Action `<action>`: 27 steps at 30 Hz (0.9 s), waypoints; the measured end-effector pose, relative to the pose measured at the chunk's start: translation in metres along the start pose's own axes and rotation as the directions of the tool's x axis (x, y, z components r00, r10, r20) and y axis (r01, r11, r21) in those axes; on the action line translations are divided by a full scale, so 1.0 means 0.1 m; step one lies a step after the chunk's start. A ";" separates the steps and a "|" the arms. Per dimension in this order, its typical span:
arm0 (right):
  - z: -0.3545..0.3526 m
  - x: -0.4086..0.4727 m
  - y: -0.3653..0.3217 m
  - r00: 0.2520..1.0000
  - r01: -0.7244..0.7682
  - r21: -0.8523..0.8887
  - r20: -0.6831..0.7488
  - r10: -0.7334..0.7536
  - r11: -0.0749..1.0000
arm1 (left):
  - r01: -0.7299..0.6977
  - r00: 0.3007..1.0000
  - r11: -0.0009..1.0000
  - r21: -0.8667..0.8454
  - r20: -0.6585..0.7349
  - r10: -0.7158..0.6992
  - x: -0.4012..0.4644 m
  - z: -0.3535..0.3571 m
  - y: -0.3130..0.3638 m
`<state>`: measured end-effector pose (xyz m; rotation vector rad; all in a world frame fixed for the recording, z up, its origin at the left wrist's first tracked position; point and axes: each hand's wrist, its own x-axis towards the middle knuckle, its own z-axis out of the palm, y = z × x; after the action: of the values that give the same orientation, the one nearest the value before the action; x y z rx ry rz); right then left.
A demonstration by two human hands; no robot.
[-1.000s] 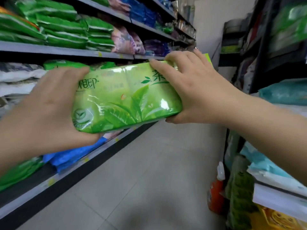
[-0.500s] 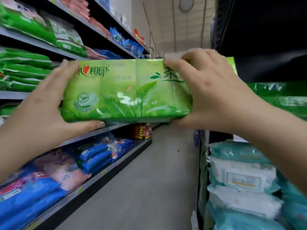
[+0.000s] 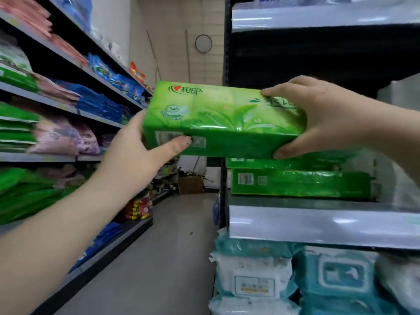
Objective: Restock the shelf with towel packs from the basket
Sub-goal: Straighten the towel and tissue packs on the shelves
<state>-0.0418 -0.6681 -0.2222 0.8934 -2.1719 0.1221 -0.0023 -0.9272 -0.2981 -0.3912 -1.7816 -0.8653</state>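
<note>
I hold a green towel pack level between both hands at chest height. My left hand grips its left end, thumb pressed on the front side. My right hand grips its right end, fingers over the top and thumb under. The pack hovers just above two matching green packs stacked on the right-hand shelf. The basket is out of view.
Teal and white wipe packs fill the level below that shelf. Dark free space lies above the stacked packs. Left-hand shelving holds green, pink and blue packs. A grey aisle floor runs ahead to a cardboard box.
My view has swung right, from the left shelving to the right-hand shelf. Both hands carried the pack rightward and over the stacked green packs.
</note>
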 end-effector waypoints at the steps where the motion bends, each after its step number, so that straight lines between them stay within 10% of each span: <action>1: 0.04 0.04 0.12 0.999 -0.015 -0.011 0.034 0.015 1.000 | -0.002 1.000 1.000 -0.013 0.025 0.002 0.04 0.13 -0.03; 13: 0.61 0.20 1.18 0.930 -0.225 0.050 0.308 0.200 0.973 | 0.208 0.941 0.978 0.006 0.272 -0.202 0.35 1.25 -0.26; 27: 0.78 0.14 1.34 0.921 -0.369 0.015 0.141 0.363 0.929 | 0.421 0.874 0.906 -0.042 0.286 -0.393 0.27 1.62 -0.33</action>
<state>-0.1818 -0.6031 -0.2416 0.5185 -2.4549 0.2988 -0.1428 -0.8376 -0.3125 -0.2054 -2.1229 -1.2545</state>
